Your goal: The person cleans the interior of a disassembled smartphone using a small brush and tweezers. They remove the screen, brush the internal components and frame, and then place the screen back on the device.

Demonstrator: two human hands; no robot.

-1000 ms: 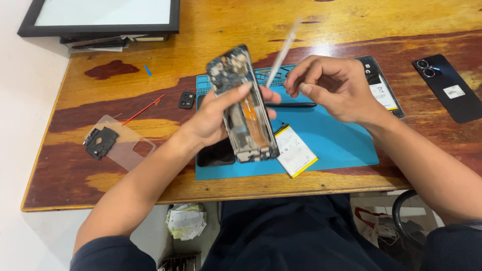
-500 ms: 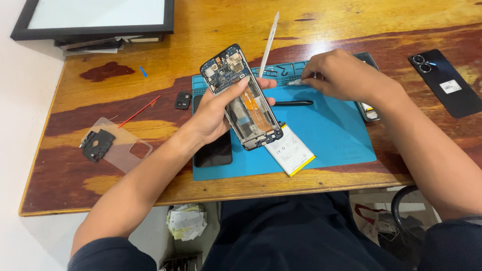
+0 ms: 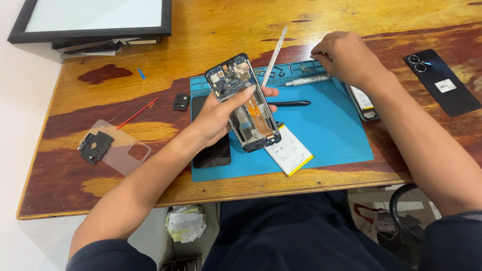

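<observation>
Opened phone [image 3: 243,103]: back cover removed, circuit board and orange ribbon cable exposed. It is gripped in the left hand [image 3: 221,118], fingers closed round its edges and thumb laid across the frame, and is held tilted above the blue work mat [image 3: 331,130], apparently so that the inside faces the wearer.

Right hand [image 3: 346,57]: lowered at the mat's far edge, fingers curled together over the small parts tray beside a silver screwdriver [image 3: 304,80]; whether something small is pinched cannot be told.

White pry tool [image 3: 275,55]: seen standing slantwise behind the phone; its support cannot be made out.

Black stylus-like tool [image 3: 288,103]: laid flat on the mat, within reach.

Battery [image 3: 291,150], white with yellow edge: laid on the mat just beneath the phone.

Dark screen panel [image 3: 213,150]: laid at the mat's left edge.

Second phone [image 3: 442,83], black: set well apart on the wooden table [image 3: 100,190].

Clear case [image 3: 118,148] with a black plate [image 3: 96,146]: set aside at left.
</observation>
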